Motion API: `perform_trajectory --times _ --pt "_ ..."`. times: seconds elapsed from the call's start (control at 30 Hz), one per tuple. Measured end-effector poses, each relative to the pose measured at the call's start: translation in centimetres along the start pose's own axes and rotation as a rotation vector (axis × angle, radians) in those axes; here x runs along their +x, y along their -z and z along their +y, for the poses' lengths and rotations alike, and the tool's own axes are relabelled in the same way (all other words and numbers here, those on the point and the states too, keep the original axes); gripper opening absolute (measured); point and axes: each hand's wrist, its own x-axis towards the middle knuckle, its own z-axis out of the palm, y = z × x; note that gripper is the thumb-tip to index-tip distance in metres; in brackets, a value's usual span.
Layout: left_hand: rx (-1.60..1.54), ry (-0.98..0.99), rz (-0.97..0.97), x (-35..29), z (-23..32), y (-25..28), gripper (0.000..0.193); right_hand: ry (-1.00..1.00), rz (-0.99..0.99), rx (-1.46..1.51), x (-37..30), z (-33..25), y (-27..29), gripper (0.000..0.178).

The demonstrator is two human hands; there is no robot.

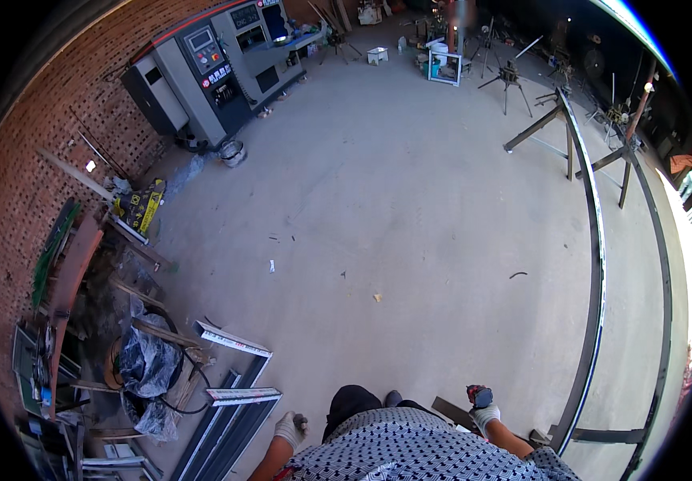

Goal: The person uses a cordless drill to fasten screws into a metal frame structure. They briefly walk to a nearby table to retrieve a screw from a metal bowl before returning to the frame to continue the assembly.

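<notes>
Profiles [234, 401] lie beside left hand [290, 429]; long rail [594, 264] flanks right hand [486, 413].

The small red and black thing [479, 395] in the gloved right hand [485, 414] is too small to identify, and the fingers cover its lower part. The gloved left hand [290, 429] is loosely curled; whether it holds anything cannot be told. Both forearms are partly covered by the patterned shirt [418, 453], which the lower edge cuts off. The long metal profiles [229, 417] run out of frame at the bottom. The tripod stands [509, 80] and clutter at the far end are too small and blurred to name.
</notes>
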Motion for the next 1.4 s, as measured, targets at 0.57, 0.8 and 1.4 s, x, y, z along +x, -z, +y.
perform_trajectory --times 0.57,0.8,1.4 --pt "0.157 -0.121 -0.027 12.9 42.9 -42.1 0.025 0.101 -0.087 0.062 9.8 -48.7 7.8 0.019" --pt "0.107 -0.263 -0.181 15.7 58.9 -61.4 0.026 -0.009 -0.129 0.072 17.7 -62.6 8.7 0.015" --pt "-0.265 -0.014 0.096 28.7 74.9 -81.5 0.032 0.306 0.182 0.105 50.0 -120.2 26.8 0.027"
